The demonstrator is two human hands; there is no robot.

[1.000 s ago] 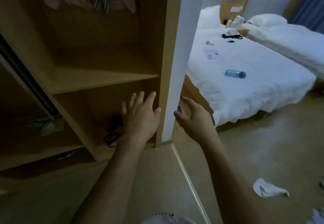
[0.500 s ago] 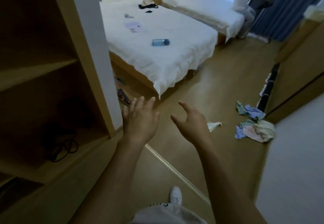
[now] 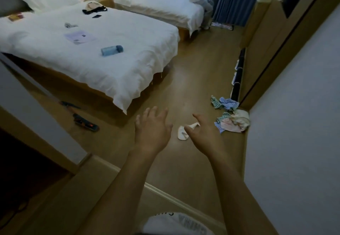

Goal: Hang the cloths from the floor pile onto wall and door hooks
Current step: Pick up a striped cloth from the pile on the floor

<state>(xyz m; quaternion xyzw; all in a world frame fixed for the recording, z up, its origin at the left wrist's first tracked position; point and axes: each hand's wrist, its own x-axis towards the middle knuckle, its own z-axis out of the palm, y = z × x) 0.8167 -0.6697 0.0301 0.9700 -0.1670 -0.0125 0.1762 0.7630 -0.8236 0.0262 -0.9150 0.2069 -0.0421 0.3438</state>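
- Turned away from the wardrobe shelves seen a second ago; now facing the open floor, with the bed well off to the left of both hands.
- Brought into view by that turn: the pile of cloths, striped and pale pieces heaped against the wall, just right of and slightly beyond the right hand; a second small striped bunch lying a little farther on.
- Also lying loose: one white cloth, on the floor between the two hands, partly hidden behind the right thumb.
- Left hand: raised, fingers spread and straight, gripping nothing.
- Right hand: raised, fingers loosely parted, gripping nothing; no contact with any cloth.
- No hooks visible from here.
- Likely meaning: last cloth hung, back for the next one; nearest pick probably the white cloth, then the pile, with a bend or step down needed to reach either.
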